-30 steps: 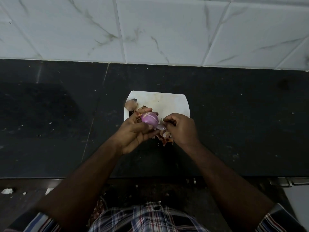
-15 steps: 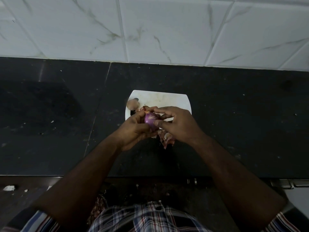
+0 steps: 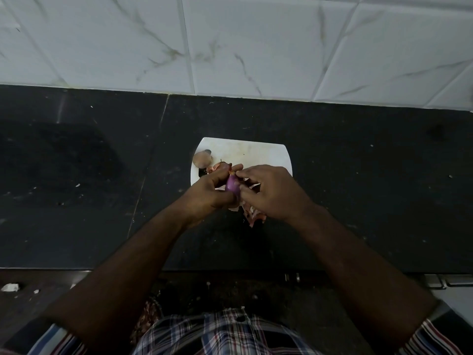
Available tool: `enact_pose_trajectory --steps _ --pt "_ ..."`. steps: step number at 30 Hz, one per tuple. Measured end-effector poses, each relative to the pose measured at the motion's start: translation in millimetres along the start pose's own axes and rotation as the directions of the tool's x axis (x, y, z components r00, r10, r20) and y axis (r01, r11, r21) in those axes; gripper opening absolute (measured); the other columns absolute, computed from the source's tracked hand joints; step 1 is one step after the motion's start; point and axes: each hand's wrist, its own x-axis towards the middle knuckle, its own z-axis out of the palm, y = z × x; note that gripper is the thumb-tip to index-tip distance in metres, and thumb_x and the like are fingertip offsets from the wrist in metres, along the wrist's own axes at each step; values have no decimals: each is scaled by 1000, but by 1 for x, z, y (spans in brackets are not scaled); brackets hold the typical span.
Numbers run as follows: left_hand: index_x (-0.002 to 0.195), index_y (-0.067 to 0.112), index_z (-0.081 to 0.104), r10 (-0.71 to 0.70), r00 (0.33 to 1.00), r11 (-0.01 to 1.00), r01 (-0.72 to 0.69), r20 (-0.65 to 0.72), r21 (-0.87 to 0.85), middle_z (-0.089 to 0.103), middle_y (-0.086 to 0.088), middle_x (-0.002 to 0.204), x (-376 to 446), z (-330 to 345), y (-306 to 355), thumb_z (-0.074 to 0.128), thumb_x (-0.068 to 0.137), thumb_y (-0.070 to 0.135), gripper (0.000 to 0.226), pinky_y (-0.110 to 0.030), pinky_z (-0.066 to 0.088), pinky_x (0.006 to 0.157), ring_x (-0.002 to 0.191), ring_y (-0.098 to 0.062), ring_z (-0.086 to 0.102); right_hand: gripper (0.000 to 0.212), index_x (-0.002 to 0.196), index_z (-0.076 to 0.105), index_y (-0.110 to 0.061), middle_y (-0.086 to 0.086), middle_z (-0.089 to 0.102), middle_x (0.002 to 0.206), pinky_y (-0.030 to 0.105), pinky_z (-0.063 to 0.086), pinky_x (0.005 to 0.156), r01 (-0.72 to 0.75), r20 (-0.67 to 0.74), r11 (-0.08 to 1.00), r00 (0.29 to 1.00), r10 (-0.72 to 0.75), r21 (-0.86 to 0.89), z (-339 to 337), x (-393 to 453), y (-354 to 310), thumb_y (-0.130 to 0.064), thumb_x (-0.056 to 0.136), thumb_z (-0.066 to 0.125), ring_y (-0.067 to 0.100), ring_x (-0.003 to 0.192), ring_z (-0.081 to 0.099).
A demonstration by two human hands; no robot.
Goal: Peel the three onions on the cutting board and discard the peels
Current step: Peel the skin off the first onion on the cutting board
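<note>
Purple onion [image 3: 232, 186] held by left hand [image 3: 210, 193], right hand [image 3: 271, 193] pinching its tip

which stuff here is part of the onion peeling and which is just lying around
Job: purple onion held by left hand, right hand picking at it; unpeeled onion; cutting board; loose peels.
Lying about: white scraps on the floor.

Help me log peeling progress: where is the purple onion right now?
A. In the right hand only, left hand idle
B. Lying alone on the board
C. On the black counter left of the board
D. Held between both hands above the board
D: the purple onion sits between the left hand and the right hand, whose fingertips pinch at its top, above the board.
</note>
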Motion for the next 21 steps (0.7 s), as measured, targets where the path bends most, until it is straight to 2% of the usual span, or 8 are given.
enact_pose_trajectory --steps 3,8,10,13,15,18,21 --pt "114 33 72 3 1000 1000 -3 -4 15 58 -4 142 1 -1 0 67 72 0 54 -49 56 97 121 -28 62 42 120 70 -9 9 74 107 41 56 81 45 9 994 999 -44 -96 2 1 4 -33 88 57 23 95 69" --pt "115 33 70 12 1000 998 -12 1 59 57 1 144 2 0 1 69 73 1 52 -48 56 96 125 -24 60 33 109 72 -3 14 74 99 45 58 73 76 -42 981 996 -85 -179 10 -2 3 -23 87 58 30 89 69" --pt "118 31 68 15 1000 996 -15 4 91 56 1 144 1 -1 2 69 78 -4 54 -43 58 93 120 -22 64 32 107 72 -3 14 73 98 45 58 71 70 -53 978 995 -82 -197 12 -2 3 -22 86 56 30 87 69" --pt "122 22 67 17 1000 989 -16 -1 144 65 -8 131 -1 -2 4 67 79 -9 54 -31 57 84 110 -21 68 30 113 71 -6 14 73 102 44 57 76 47 -45 979 997 -57 -197 14 0 7 -16 89 56 30 89 68" --pt "120 22 69 15 1000 986 -12 -13 164 69 -4 123 -2 -1 4 67 77 -9 53 -28 56 82 112 -21 66 30 117 71 -9 11 73 106 40 55 84 -15 -73 992 997 6 -124 12 1 8 -12 90 58 26 95 67" --pt "115 23 71 17 999 985 -11 -31 173 69 -5 121 0 0 6 71 72 2 48 -35 58 87 112 -24 66 29 116 73 -12 5 74 110 35 54 89 -78 -117 997 990 79 14 5 2 3 -11 91 59 18 101 67" --pt "115 32 68 20 1000 982 -16 -21 188 67 -5 125 0 1 10 70 77 0 49 -43 59 92 110 -27 68 32 120 70 -9 8 73 110 40 55 86 -4 -83 1000 997 3 -14 6 -1 0 -19 91 60 21 99 67"
